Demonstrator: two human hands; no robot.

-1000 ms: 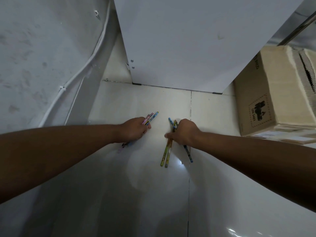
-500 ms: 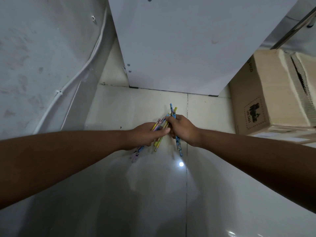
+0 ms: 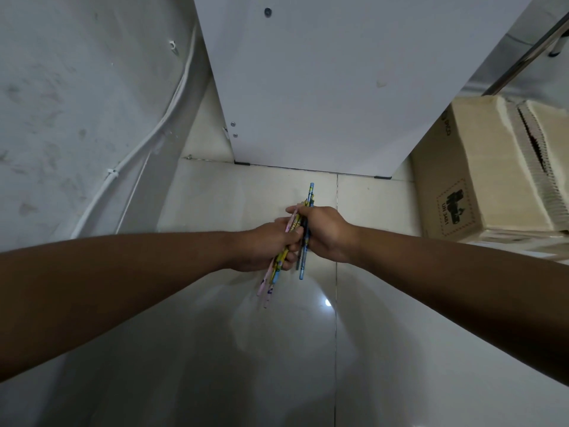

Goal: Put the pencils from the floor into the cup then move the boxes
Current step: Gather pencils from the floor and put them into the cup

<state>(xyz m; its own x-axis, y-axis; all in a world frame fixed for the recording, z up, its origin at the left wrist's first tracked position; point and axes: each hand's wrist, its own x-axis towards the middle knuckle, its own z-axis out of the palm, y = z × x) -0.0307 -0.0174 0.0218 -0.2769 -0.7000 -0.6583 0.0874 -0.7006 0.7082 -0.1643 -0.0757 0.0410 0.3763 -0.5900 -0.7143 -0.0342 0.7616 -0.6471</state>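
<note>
Several coloured pencils (image 3: pixel 303 263) are gathered in one bundle above the pale floor tiles, held between both hands. My left hand (image 3: pixel 268 245) grips the pink, yellow and light-blue ones, whose ends hang down to the lower left. My right hand (image 3: pixel 326 234) is closed around the blue and dark ones, and a blue tip sticks up beyond its fingers. The two hands touch each other. A cardboard box (image 3: pixel 480 177) with a printed black mark stands at the right, apart from my hands. No cup is in view.
A white cabinet panel (image 3: pixel 323 87) rises straight ahead, its foot on the floor just beyond my hands. A grey wall (image 3: pixel 77 103) with a white cable running down it closes the left side. Glossy tiles (image 3: pixel 246 365) stretch toward me.
Both hands lifted their pencils off the floor and came together at the middle, merging the two handfuls into one bundle. The view tilted slightly upward.
</note>
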